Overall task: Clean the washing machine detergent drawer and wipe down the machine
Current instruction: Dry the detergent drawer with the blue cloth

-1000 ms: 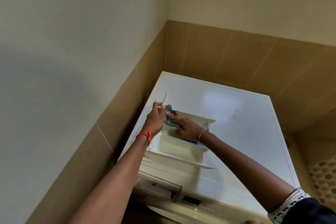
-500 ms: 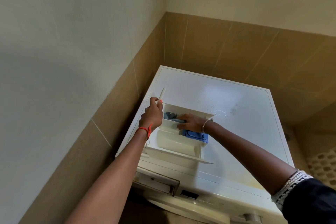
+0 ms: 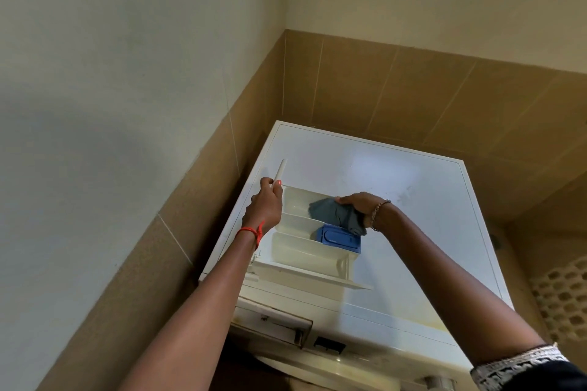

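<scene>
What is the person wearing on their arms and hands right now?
Both forearms are bare. The left hand has an orange-painted thumbnail and a red thread bracelet at the wrist. The right hand has a thin beaded bracelet at its wrist. Higher up that arm, a dark sleeve ends in white lace trim.

Dim soft light, perhaps slight blur

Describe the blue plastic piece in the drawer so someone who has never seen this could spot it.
Start at the white washing machine in the tiled corner; the white detergent drawer lies on its top. At the drawer's right side, next to the grey-blue cloth, sits the blue insert: the only bright blue, hard, rectangular part.
</scene>
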